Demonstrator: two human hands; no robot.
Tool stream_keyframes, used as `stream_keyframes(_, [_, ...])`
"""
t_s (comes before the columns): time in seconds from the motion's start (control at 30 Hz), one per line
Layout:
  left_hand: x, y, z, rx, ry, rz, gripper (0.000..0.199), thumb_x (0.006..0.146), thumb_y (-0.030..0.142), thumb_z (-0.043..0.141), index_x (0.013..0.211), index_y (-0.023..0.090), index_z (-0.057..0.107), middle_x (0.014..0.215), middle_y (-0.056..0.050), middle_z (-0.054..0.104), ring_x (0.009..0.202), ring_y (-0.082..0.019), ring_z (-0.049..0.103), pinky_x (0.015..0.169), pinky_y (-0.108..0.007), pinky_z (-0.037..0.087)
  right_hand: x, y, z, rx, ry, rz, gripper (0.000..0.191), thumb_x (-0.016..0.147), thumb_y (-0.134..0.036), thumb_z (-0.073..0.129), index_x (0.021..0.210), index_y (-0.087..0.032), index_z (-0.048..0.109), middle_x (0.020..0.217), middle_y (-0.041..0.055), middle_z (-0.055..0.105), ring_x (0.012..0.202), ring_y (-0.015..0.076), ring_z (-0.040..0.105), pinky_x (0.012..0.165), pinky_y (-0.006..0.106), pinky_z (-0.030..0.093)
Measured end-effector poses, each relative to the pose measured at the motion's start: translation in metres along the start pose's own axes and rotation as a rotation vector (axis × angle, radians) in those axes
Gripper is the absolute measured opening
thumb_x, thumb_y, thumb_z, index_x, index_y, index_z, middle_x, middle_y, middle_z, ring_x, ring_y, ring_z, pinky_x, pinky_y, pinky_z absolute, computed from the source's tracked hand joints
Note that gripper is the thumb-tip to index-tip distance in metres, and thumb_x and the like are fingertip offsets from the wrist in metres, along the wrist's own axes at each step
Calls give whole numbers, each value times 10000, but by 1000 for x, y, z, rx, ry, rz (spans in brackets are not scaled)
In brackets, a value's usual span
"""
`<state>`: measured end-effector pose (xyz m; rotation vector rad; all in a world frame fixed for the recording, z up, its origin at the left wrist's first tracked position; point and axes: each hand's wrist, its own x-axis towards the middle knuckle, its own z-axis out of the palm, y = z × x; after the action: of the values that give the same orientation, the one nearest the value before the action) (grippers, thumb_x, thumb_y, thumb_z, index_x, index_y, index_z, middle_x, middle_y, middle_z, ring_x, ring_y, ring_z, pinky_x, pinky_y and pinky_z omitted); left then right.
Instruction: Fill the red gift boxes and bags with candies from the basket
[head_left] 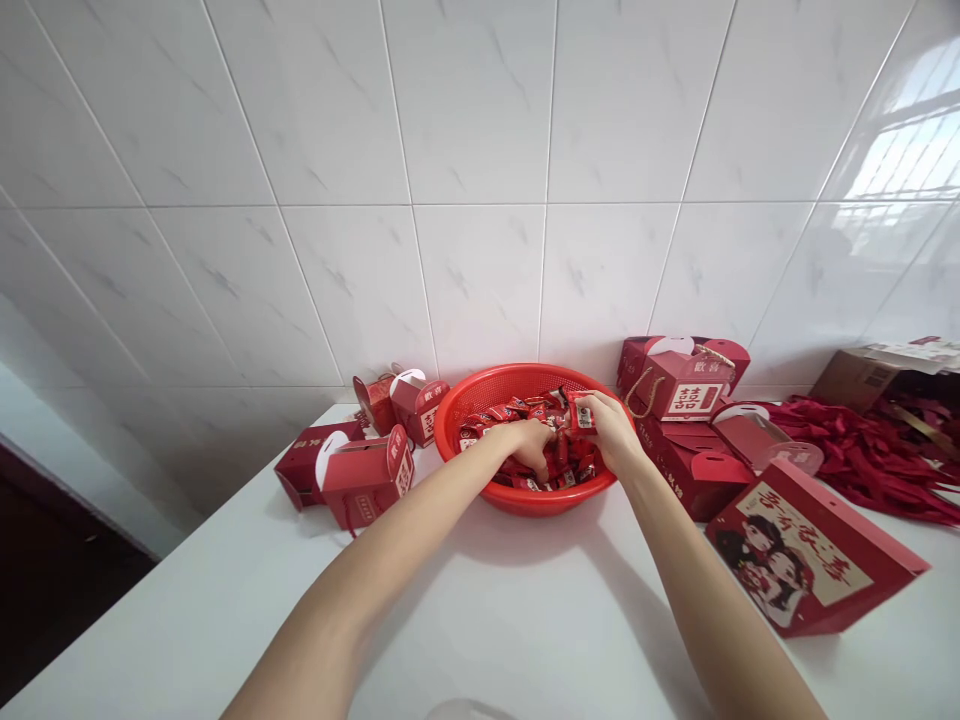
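Your L hand (531, 447) is down in the red basket (529, 507), fingers curled in among the red-wrapped packets (517, 410); fingertips hidden, can't tell if they're pinching one. Your R hand (607, 425) is over the basket's R side, pinching a red packet w/ white label (583, 413) btwn thumb and fingers. Packets = loose pile in basket; basket is mid-table, far side, near the tiled wall (480, 280).

L of basket: group of small red gift boxes (364, 485), some w/ rounded tops. R of basket: more red boxes, incl. one w/ rope handle (686, 390) sitting on top of others. Nearer on R: big red box w/ couple picture (810, 550), tilted in view. Far R: dark red ribbon heap (847, 450) next to an open carton (862, 380). All on white table (480, 620).
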<state>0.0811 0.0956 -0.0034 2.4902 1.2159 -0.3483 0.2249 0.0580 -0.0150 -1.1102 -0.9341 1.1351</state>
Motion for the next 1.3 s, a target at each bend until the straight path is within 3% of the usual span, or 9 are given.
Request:
stream_keyframes(0.2, [-8,-10,0,-106,44,67,552,557,290,815,1089,243,677,1020,-16,712,941,-266,669,748,-289,518,-6,-3,1,19,4,-2,103,582,-279,621,669,-224,612,602,-26,634,560,146,552,516,260,469])
stream_keyframes(0.43, [-23,-21,-1,-390,417,36,631,613,424,792,1192,221,646,1222,-61,672,1161,-291,590,967,-315,456,-5,0,1,43,12,-68,149,579,-324,671,657,-218,602,598,-18,649,578,150,568,558,265,458])
stream_keyframes(0.53, [-22,-23,-2,-575,497,105,417,729,418,644,1083,198,671,1125,-45,706,1078,-248,624,962,-304,455,-5,1,0,61,22,-103,176,585,-348,679,676,-221,597,595,-24,645,570,147,566,547,260,459])
stream_keyframes(0.63, [-19,-25,-3,-693,593,112,271,804,381,466,849,183,645,999,-22,721,1004,-221,631,928,-292,472,-7,0,0,74,27,-117,200,591,-362,682,714,-226,603,621,-23,659,571,151,575,534,264,473])
stream_keyframes(0.7, [-18,-27,-3,-715,637,53,287,825,363,387,738,182,592,903,-24,722,939,-213,637,883,-288,490,-8,0,0,75,22,-115,204,592,-366,680,724,-229,606,628,-16,668,588,166,596,541,279,495])
stream_keyframes(0.87, [-14,-32,-3,-728,602,-41,439,883,345,228,634,187,554,678,-47,694,743,-203,648,740,-287,514,-9,-3,1,66,8,-101,172,610,-343,670,718,-224,609,659,8,699,655,192,653,567,288,526])
stream_keyframes(1.1, [-6,-41,-4,-664,782,-183,348,898,281,282,812,172,602,954,-63,717,962,-218,629,845,-304,493,-10,-4,1,62,0,-84,152,641,-306,651,755,-209,621,627,7,694,604,179,655,534,277,529])
stream_keyframes(1.3, [-13,-40,-4,-634,910,-252,452,827,136,399,1226,149,611,1192,-106,698,1103,-215,633,947,-315,492,-9,-3,1,71,-14,-89,143,647,-300,659,748,-218,599,628,7,698,670,204,692,567,290,552])
